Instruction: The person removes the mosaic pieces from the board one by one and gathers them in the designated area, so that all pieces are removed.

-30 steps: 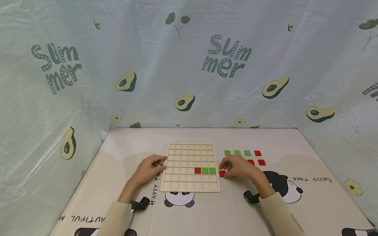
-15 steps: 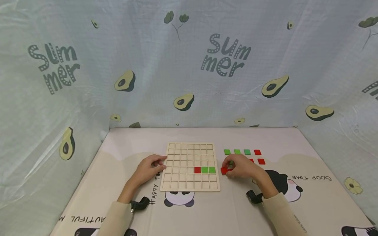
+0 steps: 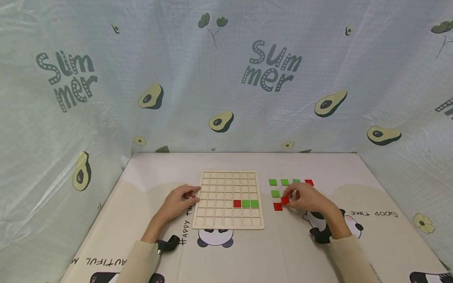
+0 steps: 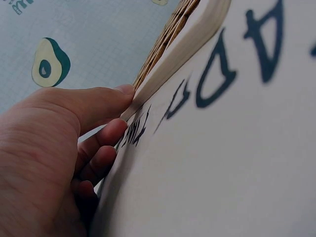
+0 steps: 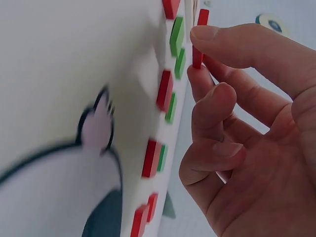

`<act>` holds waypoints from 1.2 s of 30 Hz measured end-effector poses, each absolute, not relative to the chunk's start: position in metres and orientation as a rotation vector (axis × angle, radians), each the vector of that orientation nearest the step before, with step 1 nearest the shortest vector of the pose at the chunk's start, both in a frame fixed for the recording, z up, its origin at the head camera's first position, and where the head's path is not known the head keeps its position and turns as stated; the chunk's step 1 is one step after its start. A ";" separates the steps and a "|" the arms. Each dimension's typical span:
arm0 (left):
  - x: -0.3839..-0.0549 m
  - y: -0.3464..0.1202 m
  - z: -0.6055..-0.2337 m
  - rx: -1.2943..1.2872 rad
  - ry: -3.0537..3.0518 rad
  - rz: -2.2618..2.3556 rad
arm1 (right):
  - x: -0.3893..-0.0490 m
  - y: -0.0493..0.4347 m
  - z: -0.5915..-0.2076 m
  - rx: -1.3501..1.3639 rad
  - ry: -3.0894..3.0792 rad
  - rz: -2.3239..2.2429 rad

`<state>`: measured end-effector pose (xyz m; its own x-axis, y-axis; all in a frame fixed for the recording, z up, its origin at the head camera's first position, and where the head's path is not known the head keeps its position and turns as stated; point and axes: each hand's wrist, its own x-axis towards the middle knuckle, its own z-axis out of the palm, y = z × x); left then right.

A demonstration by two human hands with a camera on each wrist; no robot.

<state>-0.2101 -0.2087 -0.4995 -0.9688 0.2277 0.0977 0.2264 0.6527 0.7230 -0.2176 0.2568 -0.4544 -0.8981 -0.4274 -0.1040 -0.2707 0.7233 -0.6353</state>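
A square wooden grid board (image 3: 216, 214) lies on the table. One red tile (image 3: 237, 203) and two green tiles (image 3: 249, 203) sit side by side in one of its rows. My left hand (image 3: 178, 201) rests at the board's left edge, thumb and a fingertip touching it. To the right of the board, my right hand (image 3: 307, 197) pinches a red tile (image 5: 198, 57) on edge between thumb and fingers, raised off the table. Just beside it another red tile (image 3: 277, 206) lies flat. The hand hides part of the loose tiles in the head view.
Loose green tiles (image 3: 273, 182) and a red tile (image 3: 309, 182) lie in rows right of the board. The cloth has printed pandas and letters. Avocado-patterned sheets (image 3: 177, 98) stand behind and at both sides.
My right hand has picked up the red tile nearest the board and carried it to the right, uncovering a red and a green tile. The left hand has stayed at the board's edge.
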 end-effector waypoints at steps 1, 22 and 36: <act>-0.210 -0.209 -0.500 0.392 2.854 1.249 | -0.218 0.260 -0.455 -0.556 2.687 -0.935; -0.209 -0.208 -0.498 0.397 2.844 1.251 | -0.215 0.285 -0.459 -0.541 2.580 -0.941; -0.210 -0.210 -0.500 0.424 2.855 1.259 | -0.214 0.278 -0.460 -0.575 2.595 -0.922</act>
